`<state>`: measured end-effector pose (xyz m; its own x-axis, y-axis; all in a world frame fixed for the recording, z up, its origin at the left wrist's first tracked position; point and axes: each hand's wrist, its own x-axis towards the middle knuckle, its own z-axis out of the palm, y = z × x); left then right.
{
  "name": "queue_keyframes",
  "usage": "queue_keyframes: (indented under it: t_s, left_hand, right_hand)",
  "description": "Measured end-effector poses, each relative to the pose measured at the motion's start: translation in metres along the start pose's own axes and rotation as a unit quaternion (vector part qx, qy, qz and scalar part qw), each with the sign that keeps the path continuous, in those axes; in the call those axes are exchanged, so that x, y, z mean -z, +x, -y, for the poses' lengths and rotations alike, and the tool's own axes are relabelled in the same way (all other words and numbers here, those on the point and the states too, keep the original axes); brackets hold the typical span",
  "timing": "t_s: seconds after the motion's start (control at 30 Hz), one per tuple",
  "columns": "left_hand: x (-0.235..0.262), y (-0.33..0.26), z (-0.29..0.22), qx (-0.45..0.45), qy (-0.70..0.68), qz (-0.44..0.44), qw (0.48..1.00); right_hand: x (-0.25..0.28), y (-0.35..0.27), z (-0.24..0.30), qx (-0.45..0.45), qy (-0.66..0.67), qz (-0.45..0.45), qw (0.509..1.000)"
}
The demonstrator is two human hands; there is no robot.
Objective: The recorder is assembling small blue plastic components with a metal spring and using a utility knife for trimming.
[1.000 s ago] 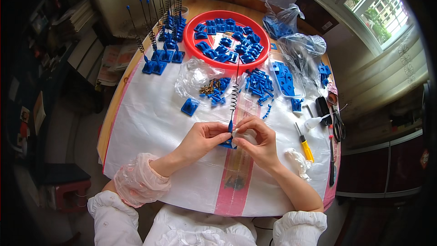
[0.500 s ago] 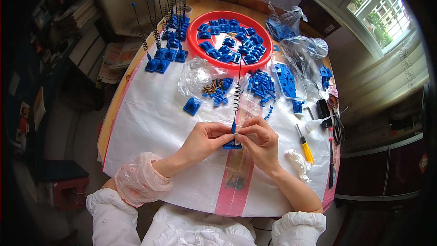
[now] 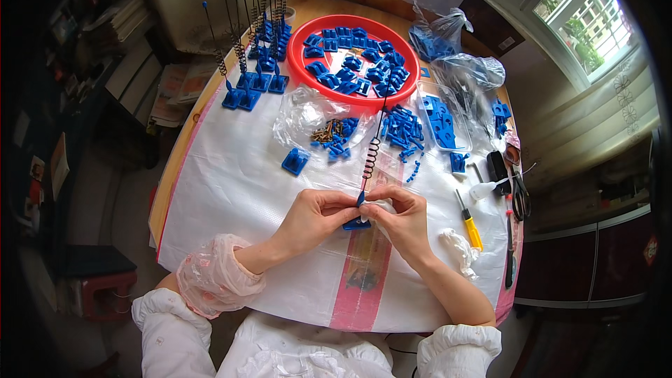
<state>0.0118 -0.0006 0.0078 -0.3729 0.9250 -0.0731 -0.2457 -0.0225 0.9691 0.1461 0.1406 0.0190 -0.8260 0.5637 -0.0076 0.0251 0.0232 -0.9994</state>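
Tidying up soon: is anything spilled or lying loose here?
Yes. Small blue parts lie scattered on the white cover beside the red tray, and one blue base sits alone.

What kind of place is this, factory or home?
Likely a home used for piecework: a round table under a white sheet, by a curtained window, with a red tray of blue plastic parts.

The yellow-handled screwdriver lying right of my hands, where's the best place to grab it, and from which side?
Grip the yellow-handled screwdriver around its thick yellow handle, probably coming from above with the right hand, which is nearest. It lies flat on the white table cover, metal shaft pointing away from you, handle end nearer you, with a crumpled white wad close beside it.
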Motion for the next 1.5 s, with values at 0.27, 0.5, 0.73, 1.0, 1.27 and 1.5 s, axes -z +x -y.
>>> queue_keyframes:
  t_s: [0.27,0.5,0.73,1.0,1.27,1.5]
  left_hand:
    - [-0.0006,-0.0009,-0.0008,-0.006,0.022,0.001,1.000]
    - [0.0019,-0.0003,-0.0004,0.004,0.024,0.014,1.000]
    - [0.0030,-0.0002,-0.0013,0.023,0.013,0.019,0.999]
    - [0.0061,0.0032,0.0011,0.034,-0.004,0.023,0.999]
    - [0.0081,0.0056,-0.0030,0.037,-0.032,0.014,0.999]
    - [0.0053,0.0023,0.0009,0.017,0.003,0.007,1.000]
  right_hand:
    - [0.0067,0.0041,-0.0063,0.014,-0.011,0.033,0.999]
    - [0.0076,0.0041,-0.0039,-0.013,-0.001,0.042,0.999]
    - [0.0093,0.0051,-0.0041,-0.013,-0.014,0.046,0.999]
    - [0.0096,0.0061,-0.0035,-0.015,-0.010,0.028,0.999]
    - [0.0059,0.0050,0.0025,-0.038,0.051,0.020,0.998]
    - [0.0045,0.0063,-0.0024,0.035,-0.010,0.038,0.999]
